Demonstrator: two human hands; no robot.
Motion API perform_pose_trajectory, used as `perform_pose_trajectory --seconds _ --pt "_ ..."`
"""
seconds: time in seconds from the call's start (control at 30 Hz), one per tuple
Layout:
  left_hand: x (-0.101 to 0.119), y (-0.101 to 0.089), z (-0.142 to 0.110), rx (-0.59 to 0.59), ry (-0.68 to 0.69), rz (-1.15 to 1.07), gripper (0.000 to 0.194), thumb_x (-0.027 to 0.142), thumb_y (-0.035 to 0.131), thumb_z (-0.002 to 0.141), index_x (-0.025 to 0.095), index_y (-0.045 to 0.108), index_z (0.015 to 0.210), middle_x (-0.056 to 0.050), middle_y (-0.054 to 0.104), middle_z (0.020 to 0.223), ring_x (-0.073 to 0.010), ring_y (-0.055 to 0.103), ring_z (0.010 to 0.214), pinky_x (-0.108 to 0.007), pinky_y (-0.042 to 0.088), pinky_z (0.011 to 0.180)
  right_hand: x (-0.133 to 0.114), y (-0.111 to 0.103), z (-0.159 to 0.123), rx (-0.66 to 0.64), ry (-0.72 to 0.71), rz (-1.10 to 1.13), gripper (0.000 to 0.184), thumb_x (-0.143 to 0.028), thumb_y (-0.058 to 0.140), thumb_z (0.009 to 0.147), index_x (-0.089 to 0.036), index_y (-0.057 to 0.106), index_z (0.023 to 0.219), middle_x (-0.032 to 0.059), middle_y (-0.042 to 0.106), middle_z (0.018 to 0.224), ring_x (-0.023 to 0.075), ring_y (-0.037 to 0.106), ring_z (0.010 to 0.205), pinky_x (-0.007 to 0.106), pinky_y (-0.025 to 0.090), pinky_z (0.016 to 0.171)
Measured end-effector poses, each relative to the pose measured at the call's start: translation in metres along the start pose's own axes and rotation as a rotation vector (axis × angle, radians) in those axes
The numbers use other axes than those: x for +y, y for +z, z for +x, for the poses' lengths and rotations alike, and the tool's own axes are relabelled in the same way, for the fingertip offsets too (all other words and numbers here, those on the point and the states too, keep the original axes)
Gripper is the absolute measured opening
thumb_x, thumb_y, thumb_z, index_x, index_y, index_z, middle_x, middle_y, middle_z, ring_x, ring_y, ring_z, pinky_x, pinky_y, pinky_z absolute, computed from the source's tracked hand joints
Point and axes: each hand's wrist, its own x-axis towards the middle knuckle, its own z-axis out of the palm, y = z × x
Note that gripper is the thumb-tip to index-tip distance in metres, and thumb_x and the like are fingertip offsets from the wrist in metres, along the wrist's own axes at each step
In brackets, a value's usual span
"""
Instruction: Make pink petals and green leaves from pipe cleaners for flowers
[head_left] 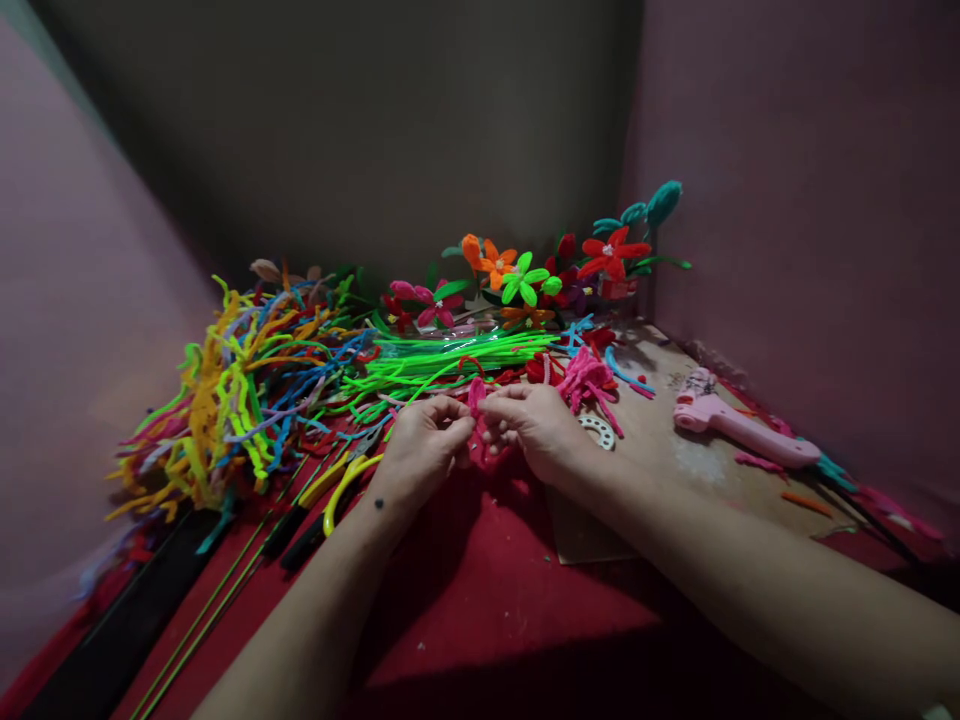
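Between my two hands, above the red tabletop (480, 580), is a looped pink pipe cleaner (477, 394). My left hand (429, 440) pinches it from one side with thumb and fingertips. On the other side, my right hand (536, 425) closes its fingers on the same piece; the lower part is mostly hidden behind the fingers. Just past my right hand lies a bunch of pink pipe cleaner pieces (586, 378), with a white ring with holes (598, 432) near my wrist. Yellow-handled pliers (341, 495) rest beside my left wrist.
A tangled heap of colored pipe cleaners (225, 390) fills the left. Straight green pipe cleaners (457, 355) lie ahead, with finished pipe cleaner flowers (525, 278) behind. A pink glue gun (742, 430) sits on a board (660, 475) at right. Thin green stems (225, 590) lie at left.
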Motion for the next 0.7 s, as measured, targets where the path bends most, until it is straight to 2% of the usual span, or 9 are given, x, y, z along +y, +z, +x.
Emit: perform_pose_trajectory --seconds 0.07,0.17,0.3,0.43,0.53,0.7 --pt "0.000 0.000 0.000 -0.017 0.001 0.007 0.010 0.025 0.055 0.068 0.016 0.053 0.067 0.006 0.050 0.041 -0.0067 0.040 0.034 -0.019 0.030 0.038 0.001 0.000 0.000 -0.032 0.020 -0.063 0.014 -0.019 0.062 0.062 -0.014 0.052 0.054 -0.0016 0.051 0.044 0.0081 0.047 0.037 0.021 0.040 0.037" --pt "-0.004 0.001 0.002 -0.028 0.015 0.023 0.009 0.025 0.054 0.068 0.016 0.054 0.069 0.006 0.051 0.043 -0.0073 0.041 0.035 -0.019 0.031 0.039 0.003 0.000 0.001 -0.009 0.025 -0.116 0.012 -0.015 0.057 0.062 -0.014 0.051 0.052 -0.0014 0.052 0.043 0.0084 0.046 0.036 0.021 0.039 0.036" --pt "-0.014 0.003 0.005 0.053 0.122 0.164 0.009 0.024 0.053 0.070 0.016 0.056 0.071 0.003 0.055 0.051 -0.0084 0.045 0.042 -0.020 0.034 0.044 0.004 -0.001 0.003 0.033 0.008 -0.154 0.009 -0.011 0.051 0.059 -0.015 0.051 0.051 -0.0023 0.051 0.041 0.0083 0.046 0.034 0.020 0.039 0.036" --pt "-0.020 0.005 0.006 0.068 0.248 0.292 0.016 0.031 0.050 0.076 0.016 0.057 0.075 0.000 0.059 0.062 -0.0111 0.052 0.052 -0.023 0.039 0.052 0.003 0.000 0.002 0.059 -0.028 -0.202 0.010 -0.011 0.048 0.058 -0.016 0.051 0.050 -0.0034 0.050 0.040 0.0084 0.046 0.035 0.020 0.038 0.036" --pt "-0.020 0.008 0.004 0.135 0.318 0.438 0.015 0.026 0.046 0.077 0.017 0.056 0.072 -0.002 0.060 0.066 -0.0121 0.052 0.057 -0.024 0.039 0.056 0.002 0.001 0.001 0.095 -0.079 -0.273 0.010 -0.011 0.049 0.057 -0.016 0.050 0.049 -0.0047 0.048 0.040 0.0075 0.045 0.036 0.019 0.036 0.037" --pt "-0.017 0.014 0.001 0.245 0.301 0.518 0.010 0.022 0.047 0.075 0.019 0.050 0.065 0.002 0.053 0.059 -0.0112 0.047 0.053 -0.023 0.035 0.053 0.002 0.006 0.000 0.168 -0.144 -0.378 0.010 -0.011 0.051 0.057 -0.017 0.050 0.048 -0.0049 0.049 0.042 0.0074 0.045 0.039 0.019 0.034 0.039"
